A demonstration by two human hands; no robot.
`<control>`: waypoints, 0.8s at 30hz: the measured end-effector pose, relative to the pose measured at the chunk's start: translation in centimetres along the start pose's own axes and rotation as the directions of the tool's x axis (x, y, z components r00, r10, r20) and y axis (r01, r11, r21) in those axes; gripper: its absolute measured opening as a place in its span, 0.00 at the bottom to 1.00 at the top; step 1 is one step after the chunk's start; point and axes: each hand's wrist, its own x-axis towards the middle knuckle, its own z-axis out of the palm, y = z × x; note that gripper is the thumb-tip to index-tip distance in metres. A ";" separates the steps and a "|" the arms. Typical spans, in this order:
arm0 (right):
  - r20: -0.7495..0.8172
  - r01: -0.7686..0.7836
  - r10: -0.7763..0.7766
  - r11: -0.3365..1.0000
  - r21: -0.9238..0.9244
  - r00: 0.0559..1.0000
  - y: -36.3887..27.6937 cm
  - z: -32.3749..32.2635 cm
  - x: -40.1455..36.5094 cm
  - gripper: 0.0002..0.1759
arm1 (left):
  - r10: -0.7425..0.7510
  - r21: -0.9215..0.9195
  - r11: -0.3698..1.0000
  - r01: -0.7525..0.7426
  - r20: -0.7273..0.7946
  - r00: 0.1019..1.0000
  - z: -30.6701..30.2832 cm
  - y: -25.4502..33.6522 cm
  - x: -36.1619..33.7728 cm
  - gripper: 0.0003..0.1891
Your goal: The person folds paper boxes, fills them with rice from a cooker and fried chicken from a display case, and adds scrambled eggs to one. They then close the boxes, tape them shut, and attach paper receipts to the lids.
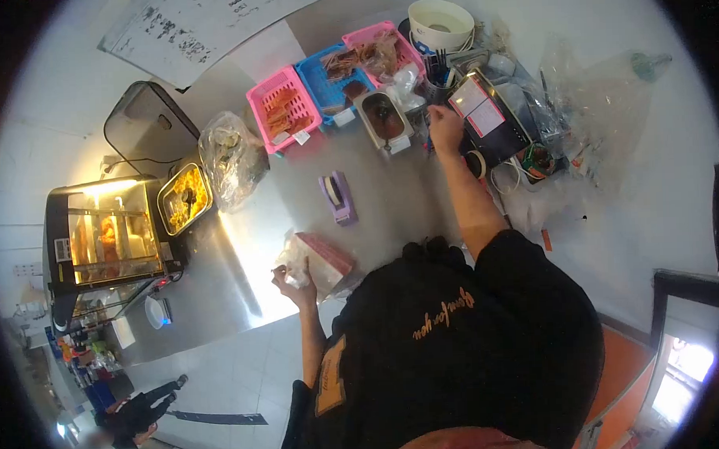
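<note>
My left hand is closed on the crumpled clear plastic bag at the counter's front edge. Against this bag lies a pale wedge-shaped pack with a red side. Further back, my right hand is stretched out with its fingers curled in, beside a black holder of dark utensils and a steel pan of dark sauce. What those fingers hold, if anything, is too small to make out. Between my hands stands a purple tape dispenser on the steel counter.
Pink basket and blue basket hold food along the wall. A black machine with a white label stands right, a white bucket behind. A lit display case and a tray of yellow food are left. Another person is lower left.
</note>
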 end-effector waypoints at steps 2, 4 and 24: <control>0.008 -0.135 0.146 0.887 0.441 0.989 -3.6 -2.6 -1.4 0.13 | 0.117 -0.202 0.979 -0.040 0.381 0.917 -1.5 -0.2 2.0 0.17; 0.121 -0.267 0.275 0.592 0.760 0.954 -7.0 -3.6 -3.9 0.08 | 0.196 -0.342 0.940 0.008 0.558 0.807 -2.3 -1.5 2.9 0.14; 0.999 -0.484 -0.028 0.875 0.016 -0.018 -20.0 5.6 -28.3 0.09 | 0.582 -0.434 0.807 -0.400 0.472 0.662 -4.5 -5.5 5.2 0.12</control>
